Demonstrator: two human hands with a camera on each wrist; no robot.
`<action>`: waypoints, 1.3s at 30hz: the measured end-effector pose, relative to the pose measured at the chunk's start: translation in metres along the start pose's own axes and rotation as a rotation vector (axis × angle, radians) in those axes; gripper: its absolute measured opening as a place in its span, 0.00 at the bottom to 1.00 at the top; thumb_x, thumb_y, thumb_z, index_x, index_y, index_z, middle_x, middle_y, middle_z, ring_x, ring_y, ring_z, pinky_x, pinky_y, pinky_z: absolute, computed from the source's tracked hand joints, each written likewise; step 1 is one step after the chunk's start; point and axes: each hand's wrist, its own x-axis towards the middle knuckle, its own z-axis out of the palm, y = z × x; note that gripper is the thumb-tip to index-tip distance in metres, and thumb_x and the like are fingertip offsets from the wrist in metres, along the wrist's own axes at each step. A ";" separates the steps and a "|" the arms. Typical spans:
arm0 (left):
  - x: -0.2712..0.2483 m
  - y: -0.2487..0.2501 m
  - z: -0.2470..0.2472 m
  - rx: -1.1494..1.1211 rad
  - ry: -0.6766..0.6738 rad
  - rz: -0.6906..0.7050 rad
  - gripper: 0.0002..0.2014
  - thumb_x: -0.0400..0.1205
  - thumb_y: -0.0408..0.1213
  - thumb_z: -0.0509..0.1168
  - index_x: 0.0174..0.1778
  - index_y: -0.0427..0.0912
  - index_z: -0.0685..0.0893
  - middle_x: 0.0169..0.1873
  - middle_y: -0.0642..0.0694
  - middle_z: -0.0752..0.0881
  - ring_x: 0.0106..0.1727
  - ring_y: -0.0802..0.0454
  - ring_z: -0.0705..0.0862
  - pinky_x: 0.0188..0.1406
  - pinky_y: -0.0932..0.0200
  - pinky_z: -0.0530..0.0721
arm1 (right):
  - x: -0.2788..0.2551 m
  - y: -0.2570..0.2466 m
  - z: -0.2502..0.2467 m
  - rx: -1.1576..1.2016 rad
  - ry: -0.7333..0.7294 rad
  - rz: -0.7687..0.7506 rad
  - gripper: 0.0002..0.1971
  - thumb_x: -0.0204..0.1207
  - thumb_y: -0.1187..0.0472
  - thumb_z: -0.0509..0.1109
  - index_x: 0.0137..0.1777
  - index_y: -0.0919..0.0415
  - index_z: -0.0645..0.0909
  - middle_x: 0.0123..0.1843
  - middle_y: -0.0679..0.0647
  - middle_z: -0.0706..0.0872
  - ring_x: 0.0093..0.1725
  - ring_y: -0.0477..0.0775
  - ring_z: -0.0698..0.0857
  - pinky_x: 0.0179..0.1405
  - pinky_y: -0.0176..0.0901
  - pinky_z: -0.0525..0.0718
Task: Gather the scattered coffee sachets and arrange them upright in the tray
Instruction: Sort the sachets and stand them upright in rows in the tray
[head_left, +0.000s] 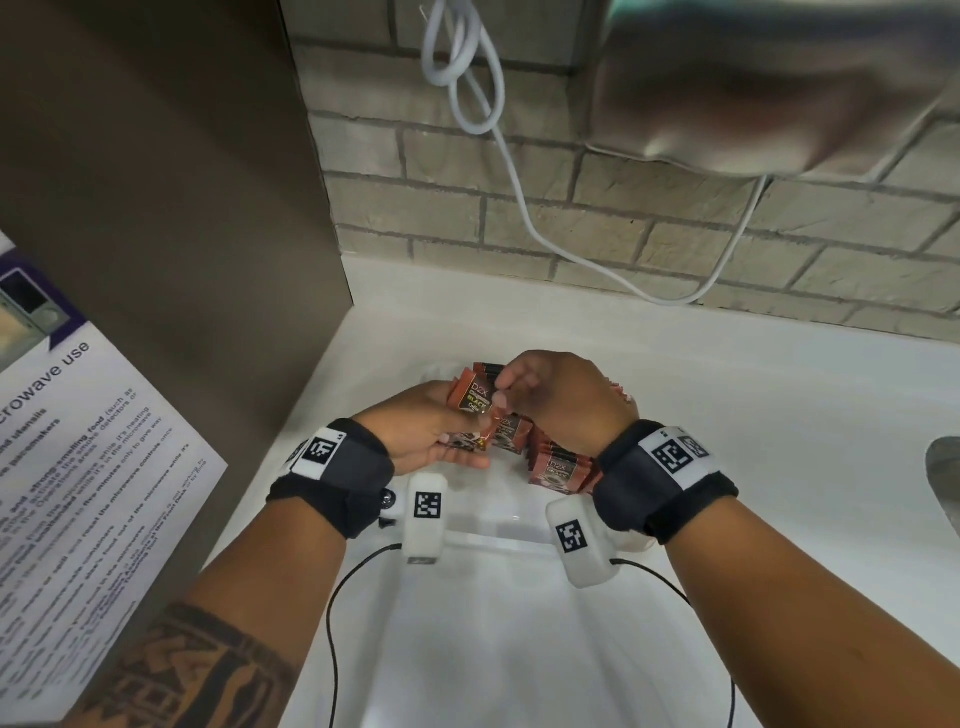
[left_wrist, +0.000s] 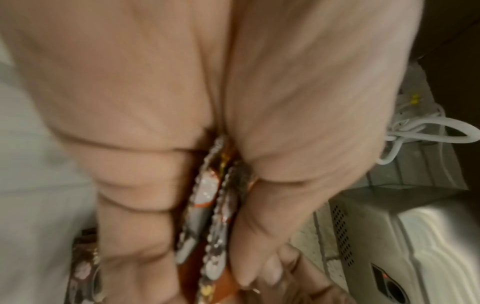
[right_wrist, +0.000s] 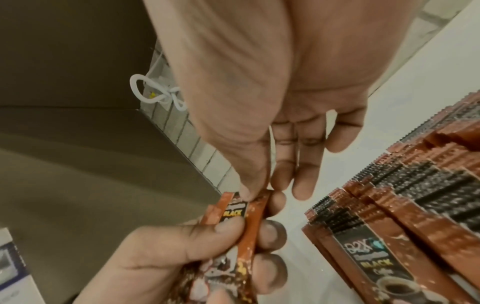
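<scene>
The left hand curls round a small bunch of coffee sachets, just beside the upright row of sachets in the clear tray. The right hand pinches one sachet's top, other fingers loose.

My white counter runs across the lower half of the frame, up to the brick wall at the back. On it, at centre, sits the clear tray with a row of sachets standing upright. A white cable touches down at the back, right of centre.
</scene>
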 end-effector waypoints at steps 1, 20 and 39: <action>-0.002 0.000 0.001 0.001 -0.013 0.019 0.11 0.82 0.29 0.69 0.59 0.41 0.86 0.50 0.43 0.88 0.54 0.49 0.87 0.45 0.54 0.90 | 0.000 -0.001 -0.001 0.023 0.010 0.000 0.04 0.76 0.54 0.77 0.49 0.49 0.87 0.40 0.44 0.90 0.38 0.41 0.87 0.37 0.29 0.78; -0.008 0.000 0.011 0.149 0.065 0.240 0.22 0.78 0.24 0.74 0.68 0.41 0.82 0.57 0.41 0.90 0.56 0.46 0.91 0.44 0.54 0.91 | 0.005 -0.014 -0.018 0.133 0.039 0.026 0.03 0.77 0.58 0.78 0.42 0.50 0.89 0.40 0.48 0.93 0.38 0.42 0.88 0.44 0.34 0.82; 0.040 -0.023 0.013 0.993 0.033 -0.372 0.19 0.82 0.34 0.66 0.69 0.35 0.82 0.40 0.43 0.86 0.37 0.47 0.81 0.27 0.63 0.76 | 0.030 0.012 0.024 -0.545 -0.051 0.222 0.12 0.70 0.55 0.63 0.43 0.50 0.90 0.48 0.48 0.87 0.54 0.55 0.82 0.58 0.55 0.83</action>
